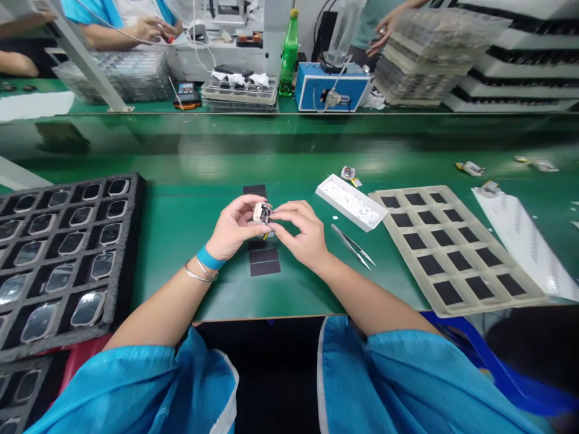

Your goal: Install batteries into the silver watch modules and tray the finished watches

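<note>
1. Pinching the white part [262,213], your left hand [233,228] and right hand [301,232] close their fingers [281,211] on it above the desk [181,253].
2. Left of it, the foam tray [133,241] holds lenses [71,243]; right, the beige tray [407,191] shows dark squares.

- No wording can be read anywhere in view.
- The green bottle [288,54] just left of the blue bench machine [332,87] has a label too small to read.
- The blue bench machine's front shows only blurred markings.
- Farther left of it, the black handheld meter [187,93] has a lit display with unreadable digits.
- Nearer and well right of it, the white sheet [525,241] has blurred print.
</note>
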`<state>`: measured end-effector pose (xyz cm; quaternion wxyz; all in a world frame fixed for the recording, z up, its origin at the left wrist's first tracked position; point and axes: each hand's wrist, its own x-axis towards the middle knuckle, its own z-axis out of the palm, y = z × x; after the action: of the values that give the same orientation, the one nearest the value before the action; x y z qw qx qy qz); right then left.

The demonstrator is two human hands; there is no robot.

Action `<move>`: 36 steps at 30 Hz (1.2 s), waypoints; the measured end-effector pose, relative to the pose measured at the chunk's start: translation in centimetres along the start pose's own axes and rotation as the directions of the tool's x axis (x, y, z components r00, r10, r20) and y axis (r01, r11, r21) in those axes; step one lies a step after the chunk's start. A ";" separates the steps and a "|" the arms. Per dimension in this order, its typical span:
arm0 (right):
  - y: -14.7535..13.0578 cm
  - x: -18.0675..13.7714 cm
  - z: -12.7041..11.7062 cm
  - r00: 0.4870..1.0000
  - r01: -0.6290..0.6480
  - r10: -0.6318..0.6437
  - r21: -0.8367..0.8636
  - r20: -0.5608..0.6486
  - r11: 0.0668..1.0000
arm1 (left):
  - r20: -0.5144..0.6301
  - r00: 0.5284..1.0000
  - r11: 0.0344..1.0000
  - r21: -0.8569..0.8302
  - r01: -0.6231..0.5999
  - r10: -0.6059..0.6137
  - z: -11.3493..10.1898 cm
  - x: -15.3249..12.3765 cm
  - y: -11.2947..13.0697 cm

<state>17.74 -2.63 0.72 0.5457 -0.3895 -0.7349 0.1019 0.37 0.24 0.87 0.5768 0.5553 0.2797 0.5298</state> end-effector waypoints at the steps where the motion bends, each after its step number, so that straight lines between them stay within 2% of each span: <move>1: 0.0 0.0 0.0 0.999 0.034 -0.034 -0.032 0.011 0.999 | -0.002 1.000 1.000 0.020 -0.020 0.020 0.1 -0.1 0.1; 5: 0.5 -0.1 0.1 0.991 0.131 -0.134 -0.120 -0.014 0.984 | -0.029 0.996 0.994 0.077 -0.076 0.079 0.6 -0.3 0.2; 10: 0.8 -0.2 0.2 0.976 0.196 -0.206 -0.125 -0.068 0.972 | -0.055 0.991 0.986 0.122 -0.117 0.124 0.7 -0.5 -0.1; 29: 1.1 -0.5 0.4 0.990 0.143 -0.142 -0.211 0.020 0.967 | -0.098 0.987 0.981 0.161 -0.108 0.124 0.9 -0.7 -0.8; 36: 0.9 0.0 0.5 0.994 0.048 -0.036 -0.112 0.102 0.993 | -0.089 0.995 0.992 0.124 -0.037 0.048 0.5 -0.5 -1.2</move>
<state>17.77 -1.89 -0.02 0.4870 -0.3989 -0.7741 0.0675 1.07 -0.19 -0.23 0.5169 0.5705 0.3257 0.5488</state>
